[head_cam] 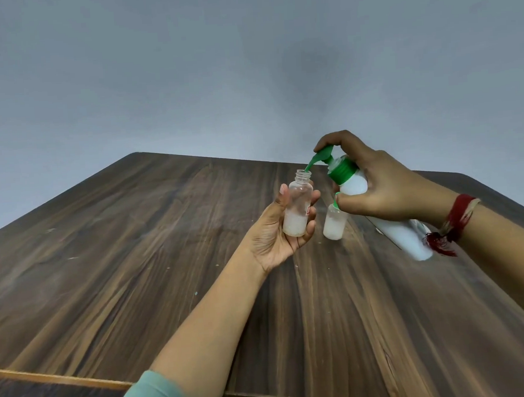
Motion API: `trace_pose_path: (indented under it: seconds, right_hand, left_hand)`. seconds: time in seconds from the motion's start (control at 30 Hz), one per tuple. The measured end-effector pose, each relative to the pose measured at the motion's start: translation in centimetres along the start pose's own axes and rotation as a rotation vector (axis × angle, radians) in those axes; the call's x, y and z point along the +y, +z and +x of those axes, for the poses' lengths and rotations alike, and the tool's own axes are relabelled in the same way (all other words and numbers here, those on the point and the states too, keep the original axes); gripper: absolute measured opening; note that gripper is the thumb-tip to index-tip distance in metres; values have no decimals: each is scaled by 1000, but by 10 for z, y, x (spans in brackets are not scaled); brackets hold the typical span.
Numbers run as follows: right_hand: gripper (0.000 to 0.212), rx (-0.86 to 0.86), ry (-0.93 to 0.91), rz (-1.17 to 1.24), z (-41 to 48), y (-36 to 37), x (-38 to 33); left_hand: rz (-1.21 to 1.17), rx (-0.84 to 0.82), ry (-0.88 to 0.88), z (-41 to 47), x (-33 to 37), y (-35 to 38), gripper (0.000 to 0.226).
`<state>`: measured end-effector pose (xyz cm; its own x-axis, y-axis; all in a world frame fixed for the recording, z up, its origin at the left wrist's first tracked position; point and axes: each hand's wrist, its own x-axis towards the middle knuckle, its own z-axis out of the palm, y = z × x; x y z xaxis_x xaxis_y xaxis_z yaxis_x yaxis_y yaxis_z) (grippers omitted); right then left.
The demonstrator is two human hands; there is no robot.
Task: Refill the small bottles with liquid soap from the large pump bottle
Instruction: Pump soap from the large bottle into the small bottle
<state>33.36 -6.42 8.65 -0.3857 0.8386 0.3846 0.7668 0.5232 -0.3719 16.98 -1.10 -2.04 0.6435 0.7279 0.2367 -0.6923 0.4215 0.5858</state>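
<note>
Both bottles (pixel 298 208) in separate grips

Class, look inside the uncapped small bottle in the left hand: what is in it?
The uncapped small bottle holds whitish soap in its lower part; its upper part looks clear. The left hand fingers cover part of it, so the exact level is unclear.

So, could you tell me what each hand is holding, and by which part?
Left hand grips the open small bottle around its body. Right hand holds the pump bottle near its neck, with fingers on the pump head.
</note>
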Motion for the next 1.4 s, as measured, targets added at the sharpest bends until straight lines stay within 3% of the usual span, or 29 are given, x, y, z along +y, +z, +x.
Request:
trace_pose_path:
  seconds: [0.2,0.4,0.57,0.77,1.0,1.1,1.3,1.4]
  right_hand:
    - [60,-26,1,0,1,3,-1]
    - [73,-65,-3,13,-1,3,-2]
    - [64,-40,-13,24,-1,4,-2]
    - [56,-19,-9,36,1,4,-2]
    - [74,-24,-3,56,1,5,-3]
    - [70,-29,-8,46,2,5,-3]
    - [56,-32,-18,30,4,3,-4]
    - [57,-37,-13,30,5,4,-4]
  left_hand:
    - [-3,2,-7,1,0,-1,61]
    - [-32,2,-1,1,0,-2,71]
    - [-5,-8,-1,2,0,-3,58]
    - [-9,2,-7,1,0,-2,71]
    - [-55,-5,8,0,1,-1,68]
    - [-58,-7,7,0,1,-2,60]
    - [-27,11,-6,0,1,0,81]
    - [-30,6,-3,0,1,0,78]
